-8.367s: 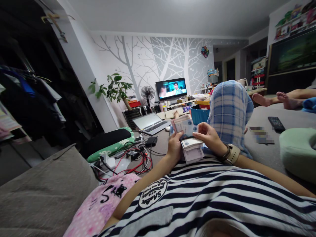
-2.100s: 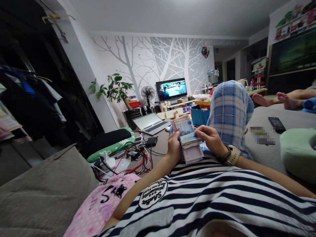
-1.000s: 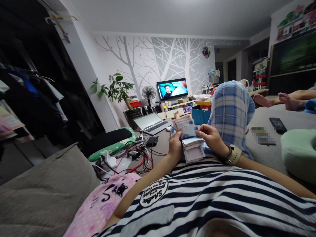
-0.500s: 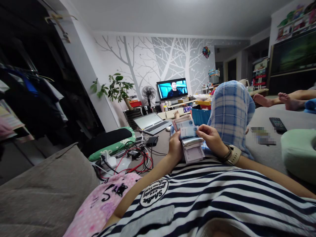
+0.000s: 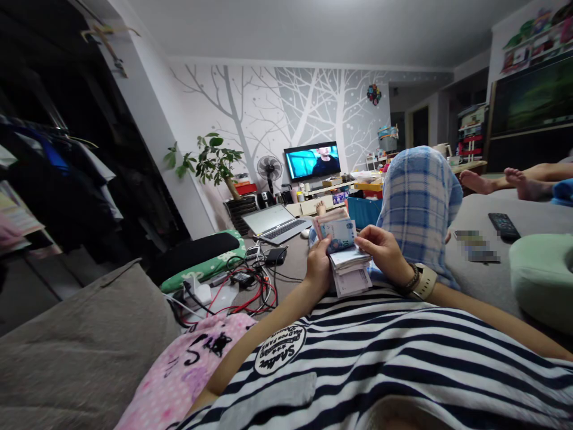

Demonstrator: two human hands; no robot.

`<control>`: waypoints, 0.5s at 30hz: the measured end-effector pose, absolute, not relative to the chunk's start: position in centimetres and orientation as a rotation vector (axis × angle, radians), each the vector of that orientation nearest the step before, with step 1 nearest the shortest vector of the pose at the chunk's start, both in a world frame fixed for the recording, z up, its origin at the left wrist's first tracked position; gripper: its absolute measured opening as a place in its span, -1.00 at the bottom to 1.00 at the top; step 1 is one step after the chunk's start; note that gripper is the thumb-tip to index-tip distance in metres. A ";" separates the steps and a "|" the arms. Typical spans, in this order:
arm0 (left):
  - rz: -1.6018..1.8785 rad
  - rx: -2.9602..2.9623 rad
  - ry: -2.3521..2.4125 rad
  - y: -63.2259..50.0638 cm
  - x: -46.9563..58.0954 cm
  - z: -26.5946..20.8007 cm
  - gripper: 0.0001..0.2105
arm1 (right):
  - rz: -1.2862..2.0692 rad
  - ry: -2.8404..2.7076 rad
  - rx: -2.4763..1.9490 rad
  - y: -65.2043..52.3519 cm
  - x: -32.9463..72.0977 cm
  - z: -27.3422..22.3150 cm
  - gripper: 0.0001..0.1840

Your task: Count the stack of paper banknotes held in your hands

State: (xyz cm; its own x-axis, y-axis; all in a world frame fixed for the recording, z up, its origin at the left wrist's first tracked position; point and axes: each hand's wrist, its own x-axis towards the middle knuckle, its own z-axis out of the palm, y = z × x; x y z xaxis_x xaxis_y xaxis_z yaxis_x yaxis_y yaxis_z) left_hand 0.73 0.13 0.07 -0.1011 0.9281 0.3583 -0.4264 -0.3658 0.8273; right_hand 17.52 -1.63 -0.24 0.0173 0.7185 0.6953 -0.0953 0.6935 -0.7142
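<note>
From my station I had the banknotes [image 5: 351, 258] between the left hand [image 5: 317, 261] and the right hand [image 5: 384, 249], before the torso, with a bent knee [image 5: 416, 194] beyond them to the right. Left of them and farther off, I saw the laptop [image 5: 276, 224] on the couch [image 5: 472, 209]; cables [image 5: 262, 295] lay nearer me. On my right lay the remote control [image 5: 504, 226], with the neck pillow [image 5: 532, 283] nearer. Behind the laptop stood the fan [image 5: 269, 169], between the plant [image 5: 219, 156] on its left and the television [image 5: 312, 161] on its right.
</note>
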 end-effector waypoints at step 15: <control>1.614 1.135 0.680 0.3 0.3 -0.1 -0.75 | 0.671 -1.447 -0.573 -1.6 17.8 -0.1 -0.35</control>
